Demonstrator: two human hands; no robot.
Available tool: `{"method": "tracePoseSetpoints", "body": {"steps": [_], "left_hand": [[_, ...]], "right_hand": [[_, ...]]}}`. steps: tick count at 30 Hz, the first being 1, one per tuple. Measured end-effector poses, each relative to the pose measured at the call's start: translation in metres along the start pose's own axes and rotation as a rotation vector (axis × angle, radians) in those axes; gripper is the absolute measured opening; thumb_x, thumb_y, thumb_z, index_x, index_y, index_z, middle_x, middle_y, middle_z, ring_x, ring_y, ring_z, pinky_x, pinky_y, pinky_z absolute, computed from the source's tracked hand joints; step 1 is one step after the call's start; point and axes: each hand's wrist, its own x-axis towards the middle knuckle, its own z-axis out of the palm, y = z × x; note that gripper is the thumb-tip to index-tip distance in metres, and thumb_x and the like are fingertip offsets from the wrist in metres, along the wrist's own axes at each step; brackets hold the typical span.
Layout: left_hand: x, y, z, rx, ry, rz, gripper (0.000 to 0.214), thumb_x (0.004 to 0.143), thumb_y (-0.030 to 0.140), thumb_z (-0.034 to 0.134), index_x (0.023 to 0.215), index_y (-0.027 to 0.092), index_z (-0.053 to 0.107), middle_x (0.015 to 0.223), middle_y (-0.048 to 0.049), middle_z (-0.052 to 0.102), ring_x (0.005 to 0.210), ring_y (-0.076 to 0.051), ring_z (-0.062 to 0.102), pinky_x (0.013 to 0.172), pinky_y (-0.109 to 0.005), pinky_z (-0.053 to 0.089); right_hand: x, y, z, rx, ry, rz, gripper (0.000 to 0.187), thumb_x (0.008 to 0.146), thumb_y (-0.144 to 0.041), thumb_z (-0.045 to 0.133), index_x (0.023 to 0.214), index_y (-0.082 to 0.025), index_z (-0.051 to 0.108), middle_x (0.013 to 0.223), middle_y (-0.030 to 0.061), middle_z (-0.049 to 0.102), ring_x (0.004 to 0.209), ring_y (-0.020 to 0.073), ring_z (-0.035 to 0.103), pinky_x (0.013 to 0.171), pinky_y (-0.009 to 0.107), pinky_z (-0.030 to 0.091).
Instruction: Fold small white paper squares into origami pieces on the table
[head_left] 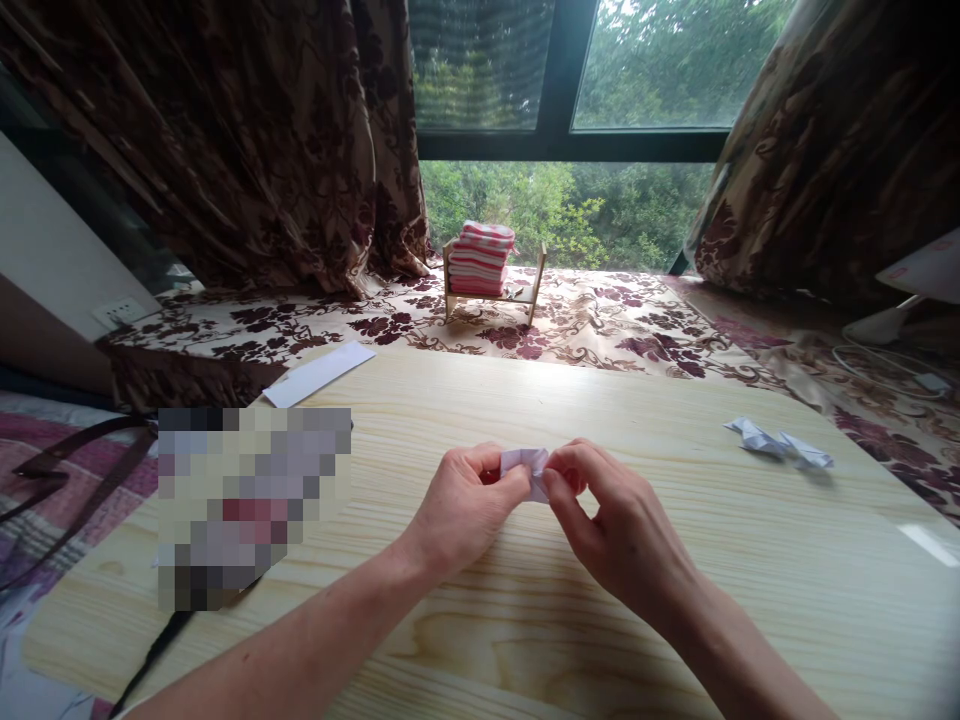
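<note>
Over the middle of the wooden table (480, 600), a small folded piece of white paper (531, 462) is held between my two hands. My left hand (469, 510) is closed on its left side, the thumb pressed across the front. On the right side, my right hand (604, 500) pinches the paper's edge between thumb and forefinger. The fingertips hide part of the folds. Further right on the table lie several folded white paper pieces (780, 443), with pointed ends. A flat white paper strip (320, 374) rests at the table's far left edge.
A blurred-out object (251, 500) with a black cord lies on the table's left. Beyond the table, a small wooden stand (536, 290) holds folded red-and-white striped cloths (480, 262) on a flower-patterned window sill (615, 320). A white lamp (885, 320) stands at right.
</note>
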Motion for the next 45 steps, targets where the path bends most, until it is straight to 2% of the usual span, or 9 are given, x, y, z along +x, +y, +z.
{"method": "tracePoseSetpoints", "body": {"steps": [5, 12, 19, 23, 27, 31, 38, 41, 45], "left_hand": [[-0.001, 0.002, 0.000, 0.032, -0.009, 0.015, 0.019, 0.077, 0.021, 0.056, 0.061, 0.013, 0.062, 0.061, 0.0009, 0.052, 0.061, -0.012, 0.047, 0.057, -0.023, 0.035], [-0.001, 0.001, -0.002, 0.214, -0.025, 0.179, 0.024, 0.082, 0.022, 0.052, 0.065, 0.015, 0.067, 0.067, -0.0011, 0.056, 0.068, -0.014, 0.051, 0.062, -0.024, 0.037], [-0.003, 0.001, -0.002, 0.182, -0.051, 0.146, 0.024, 0.083, 0.022, 0.050, 0.069, 0.014, 0.067, 0.070, -0.0019, 0.057, 0.069, -0.014, 0.051, 0.061, -0.024, 0.037], [-0.004, 0.001, -0.001, 0.218, -0.034, 0.158, 0.019, 0.080, 0.019, 0.052, 0.064, 0.014, 0.063, 0.067, -0.0009, 0.054, 0.066, -0.013, 0.049, 0.059, -0.024, 0.036], [-0.004, 0.002, 0.000, 0.255, 0.000, 0.136, 0.019, 0.077, 0.026, 0.058, 0.063, 0.014, 0.061, 0.064, -0.0001, 0.052, 0.064, -0.013, 0.047, 0.058, -0.024, 0.035], [-0.003, 0.002, 0.001, 0.169, 0.016, 0.090, 0.021, 0.076, 0.027, 0.059, 0.059, 0.014, 0.057, 0.061, 0.0016, 0.048, 0.061, -0.011, 0.044, 0.055, -0.023, 0.033], [-0.001, 0.006, 0.000, -0.083, 0.022, -0.051, 0.019, 0.073, 0.022, 0.060, 0.058, 0.013, 0.053, 0.057, 0.0025, 0.047, 0.056, -0.008, 0.039, 0.052, -0.021, 0.031], [-0.002, 0.009, 0.000, -0.134, 0.005, -0.039, 0.017, 0.073, 0.021, 0.061, 0.059, 0.011, 0.056, 0.059, 0.0012, 0.051, 0.058, -0.008, 0.043, 0.055, -0.020, 0.034], [-0.004, 0.010, 0.002, -0.164, -0.007, -0.051, 0.020, 0.072, 0.021, 0.061, 0.056, 0.012, 0.053, 0.057, 0.0020, 0.049, 0.056, -0.007, 0.040, 0.053, -0.019, 0.033]], "right_hand": [[0.000, -0.003, 0.000, 0.028, 0.018, 0.065, 0.011, 0.086, -0.019, 0.046, 0.076, -0.019, 0.052, 0.066, 0.0005, 0.055, 0.057, 0.0134, 0.051, 0.050, 0.024, 0.037], [0.001, -0.004, 0.000, 0.130, -0.007, 0.231, 0.015, 0.084, -0.021, 0.046, 0.071, -0.020, 0.052, 0.063, -0.0004, 0.059, 0.055, 0.0128, 0.052, 0.046, 0.023, 0.036], [0.002, -0.004, 0.000, 0.182, -0.022, 0.285, 0.016, 0.085, -0.025, 0.046, 0.072, -0.020, 0.054, 0.064, 0.0003, 0.061, 0.056, 0.0136, 0.055, 0.046, 0.023, 0.036], [0.001, -0.003, 0.000, 0.166, -0.027, 0.273, 0.015, 0.085, -0.025, 0.047, 0.073, -0.020, 0.054, 0.065, 0.0003, 0.060, 0.057, 0.0137, 0.054, 0.046, 0.023, 0.036], [0.000, -0.003, 0.001, 0.167, -0.038, 0.238, 0.015, 0.086, -0.024, 0.046, 0.073, -0.020, 0.054, 0.066, 0.0004, 0.060, 0.057, 0.0135, 0.053, 0.049, 0.024, 0.037], [0.000, -0.003, 0.001, 0.216, -0.050, 0.242, 0.015, 0.086, -0.025, 0.047, 0.073, -0.019, 0.054, 0.067, 0.0001, 0.059, 0.060, 0.0136, 0.053, 0.055, 0.025, 0.040], [0.006, -0.007, -0.008, 0.351, -0.089, 0.406, 0.030, 0.091, -0.042, 0.041, 0.076, -0.020, 0.056, 0.073, 0.0003, 0.060, 0.069, 0.0148, 0.055, 0.063, 0.026, 0.042], [0.006, -0.008, -0.007, 0.399, -0.131, 0.387, 0.030, 0.090, -0.041, 0.042, 0.075, -0.019, 0.056, 0.071, 0.0005, 0.059, 0.067, 0.0147, 0.053, 0.062, 0.026, 0.041], [0.002, -0.006, -0.002, 0.368, -0.103, 0.334, 0.023, 0.088, -0.035, 0.047, 0.073, -0.019, 0.054, 0.069, 0.0007, 0.057, 0.065, 0.0146, 0.052, 0.060, 0.026, 0.041]]}}
